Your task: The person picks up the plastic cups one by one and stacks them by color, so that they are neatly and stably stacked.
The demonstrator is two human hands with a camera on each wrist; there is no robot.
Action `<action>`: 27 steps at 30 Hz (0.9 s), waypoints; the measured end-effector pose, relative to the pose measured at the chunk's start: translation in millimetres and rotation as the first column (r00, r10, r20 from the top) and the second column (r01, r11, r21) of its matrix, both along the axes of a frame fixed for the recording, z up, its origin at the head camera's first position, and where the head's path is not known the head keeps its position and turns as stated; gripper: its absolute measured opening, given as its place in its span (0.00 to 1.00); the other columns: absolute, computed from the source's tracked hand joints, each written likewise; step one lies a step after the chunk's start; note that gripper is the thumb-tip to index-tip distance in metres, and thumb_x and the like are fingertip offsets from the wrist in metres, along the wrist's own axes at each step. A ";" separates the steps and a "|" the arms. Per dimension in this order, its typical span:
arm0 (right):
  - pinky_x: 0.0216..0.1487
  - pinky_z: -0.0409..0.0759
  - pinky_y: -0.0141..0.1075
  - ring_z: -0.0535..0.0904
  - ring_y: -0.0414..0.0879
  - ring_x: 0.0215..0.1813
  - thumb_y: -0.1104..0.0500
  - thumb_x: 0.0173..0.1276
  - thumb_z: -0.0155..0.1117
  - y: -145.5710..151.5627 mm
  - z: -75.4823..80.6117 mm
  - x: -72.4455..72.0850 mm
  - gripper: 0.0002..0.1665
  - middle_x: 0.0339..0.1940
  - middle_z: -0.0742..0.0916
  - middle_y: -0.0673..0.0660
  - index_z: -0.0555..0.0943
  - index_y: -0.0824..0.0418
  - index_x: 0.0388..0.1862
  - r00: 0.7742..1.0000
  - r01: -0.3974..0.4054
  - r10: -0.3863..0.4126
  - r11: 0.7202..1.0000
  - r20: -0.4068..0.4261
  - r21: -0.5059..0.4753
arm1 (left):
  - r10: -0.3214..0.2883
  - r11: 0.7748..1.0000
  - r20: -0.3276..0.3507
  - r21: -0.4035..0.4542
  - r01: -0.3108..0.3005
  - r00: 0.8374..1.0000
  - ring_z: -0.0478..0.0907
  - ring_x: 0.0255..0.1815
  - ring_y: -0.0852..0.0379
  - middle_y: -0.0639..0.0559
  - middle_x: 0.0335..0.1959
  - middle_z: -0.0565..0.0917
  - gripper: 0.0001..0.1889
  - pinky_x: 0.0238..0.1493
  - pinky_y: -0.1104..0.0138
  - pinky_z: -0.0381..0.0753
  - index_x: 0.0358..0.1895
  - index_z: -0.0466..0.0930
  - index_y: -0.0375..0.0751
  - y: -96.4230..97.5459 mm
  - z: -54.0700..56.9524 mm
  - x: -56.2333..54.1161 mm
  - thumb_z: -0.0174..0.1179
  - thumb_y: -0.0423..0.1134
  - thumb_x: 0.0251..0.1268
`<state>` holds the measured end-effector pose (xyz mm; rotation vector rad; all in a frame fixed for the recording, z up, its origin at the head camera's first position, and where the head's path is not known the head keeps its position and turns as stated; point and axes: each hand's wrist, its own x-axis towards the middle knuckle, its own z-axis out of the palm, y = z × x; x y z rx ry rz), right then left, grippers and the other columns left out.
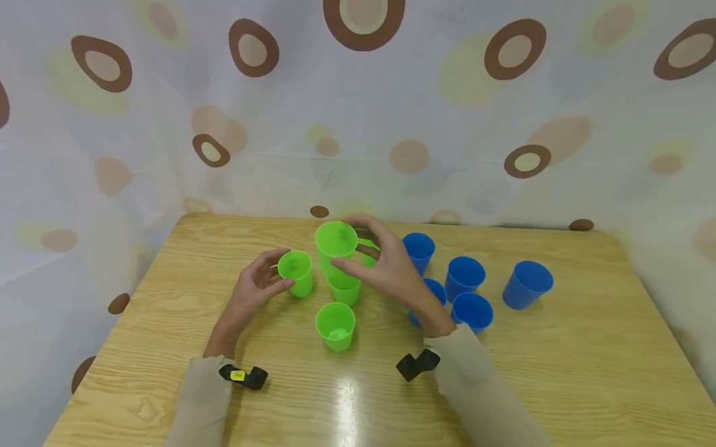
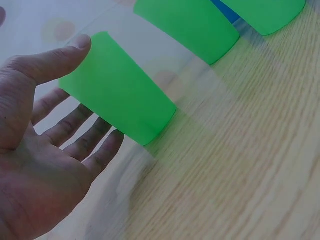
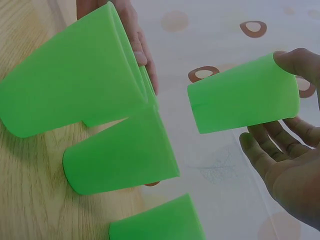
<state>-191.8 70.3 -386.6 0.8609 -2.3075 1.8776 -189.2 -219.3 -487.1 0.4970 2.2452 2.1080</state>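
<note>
My left hand (image 1: 253,287) is round a green cup (image 1: 297,278) that stands upright on the table, its thumb at the near side near the rim and its fingers behind. In the left wrist view the thumb lies along the rim of that cup (image 2: 120,90). My right hand (image 1: 389,269) holds another green cup (image 3: 245,95) between thumb and fingers, raised above the table. Under the raised cup, a green cup (image 1: 345,292) is partly covered. Nearer to me stands one more green cup (image 1: 336,327), and another green cup (image 1: 367,250) shows partly behind the right fingers.
Several blue cups (image 1: 466,278) stand to the right of the green ones, some partly behind my right wrist. One blue cup (image 1: 527,284) stands apart farther right. The wooden table (image 1: 580,397) ends at a patterned cloth (image 1: 388,103) at the back.
</note>
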 end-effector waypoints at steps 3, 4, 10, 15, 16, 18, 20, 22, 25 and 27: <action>0.66 0.79 0.42 0.76 0.50 0.67 0.62 0.65 0.76 -5.1 0.8 -3.1 0.37 0.66 0.79 0.55 0.72 0.62 0.71 1.000 -0.013 0.013 1.000 0.004 -0.008 | -0.002 1.000 -0.006 -0.001 0.002 1.000 0.71 0.69 0.39 0.35 0.71 0.71 0.32 0.66 0.65 0.76 0.74 0.66 0.34 -0.1 -0.8 -0.5 0.65 0.25 0.68; 0.66 0.79 0.41 0.76 0.49 0.66 0.61 0.65 0.76 -6.7 1.2 -4.1 0.37 0.65 0.79 0.54 0.72 0.61 0.71 1.000 -0.017 0.017 1.000 0.007 -0.011 | -0.003 1.000 -0.006 0.000 0.003 1.000 0.72 0.69 0.39 0.35 0.71 0.71 0.32 0.66 0.65 0.76 0.74 0.66 0.34 -0.1 -1.1 -0.7 0.65 0.25 0.68; 0.66 0.78 0.39 0.76 0.48 0.67 0.62 0.65 0.76 -15.0 2.5 -10.3 0.37 0.66 0.79 0.54 0.73 0.59 0.71 0.999 -0.033 0.034 0.999 0.025 -0.025 | -0.011 1.000 0.005 0.017 0.011 1.000 0.70 0.70 0.39 0.36 0.72 0.70 0.32 0.67 0.65 0.76 0.74 0.66 0.34 0.1 -1.2 -0.3 0.65 0.26 0.69; 0.67 0.78 0.41 0.75 0.52 0.69 0.63 0.65 0.76 -23.3 2.2 -16.4 0.38 0.69 0.77 0.57 0.71 0.64 0.72 0.998 -0.065 0.066 0.997 0.023 -0.028 | -0.003 1.000 0.013 0.005 0.003 1.000 0.70 0.70 0.42 0.38 0.72 0.70 0.32 0.67 0.66 0.75 0.75 0.66 0.35 -0.3 -1.1 0.4 0.64 0.26 0.70; 0.66 0.78 0.42 0.75 0.51 0.69 0.63 0.65 0.76 -25.2 2.1 -17.7 0.37 0.70 0.77 0.57 0.72 0.63 0.71 0.997 -0.070 0.071 0.997 0.020 -0.028 | -0.001 1.000 0.013 0.000 0.001 1.000 0.70 0.70 0.43 0.38 0.72 0.70 0.32 0.68 0.66 0.75 0.75 0.66 0.35 -0.4 -1.1 0.3 0.64 0.26 0.70; 0.66 0.78 0.43 0.75 0.50 0.70 0.63 0.66 0.76 -28.7 1.4 -20.4 0.37 0.71 0.77 0.55 0.72 0.63 0.71 0.997 -0.079 0.079 0.996 0.014 -0.028 | 0.001 1.000 0.011 -0.009 -0.001 1.000 0.71 0.70 0.46 0.38 0.72 0.70 0.32 0.68 0.66 0.74 0.75 0.66 0.35 -0.6 -1.4 0.1 0.64 0.27 0.70; 0.66 0.79 0.42 0.75 0.49 0.69 0.62 0.66 0.75 -32.1 0.9 -22.8 0.36 0.71 0.77 0.54 0.73 0.63 0.70 0.997 -0.083 0.083 0.996 0.007 -0.026 | 0.001 1.000 0.008 -0.010 -0.001 1.000 0.72 0.69 0.48 0.39 0.72 0.70 0.32 0.68 0.65 0.74 0.75 0.66 0.35 -0.2 -0.8 -0.1 0.64 0.27 0.70; 0.66 0.79 0.42 0.75 0.49 0.69 0.63 0.66 0.75 -35.1 -0.1 -25.4 0.35 0.72 0.77 0.54 0.73 0.62 0.70 0.996 -0.086 0.087 0.996 0.003 -0.022 | 0.000 1.000 0.006 -0.008 0.000 1.000 0.72 0.68 0.50 0.40 0.72 0.71 0.32 0.68 0.65 0.74 0.75 0.66 0.36 0.1 -0.7 -0.4 0.64 0.28 0.70; 0.65 0.79 0.41 0.77 0.50 0.67 0.63 0.66 0.75 -39.5 -1.3 -28.1 0.35 0.71 0.77 0.57 0.73 0.64 0.70 0.996 -0.085 0.085 0.996 0.002 -0.007 | 0.001 1.000 0.001 -0.007 -0.001 1.000 0.73 0.67 0.51 0.40 0.71 0.71 0.32 0.68 0.65 0.75 0.75 0.66 0.35 0.3 -0.6 -0.2 0.65 0.28 0.70; 0.65 0.79 0.40 0.78 0.51 0.65 0.63 0.66 0.75 -42.1 -1.9 -29.6 0.35 0.71 0.77 0.58 0.73 0.64 0.70 0.996 -0.085 0.085 0.996 0.008 0.003 | 0.003 1.000 0.004 -0.008 -0.003 1.000 0.73 0.68 0.52 0.40 0.71 0.71 0.31 0.68 0.65 0.75 0.75 0.66 0.35 0.0 -0.9 0.1 0.64 0.27 0.70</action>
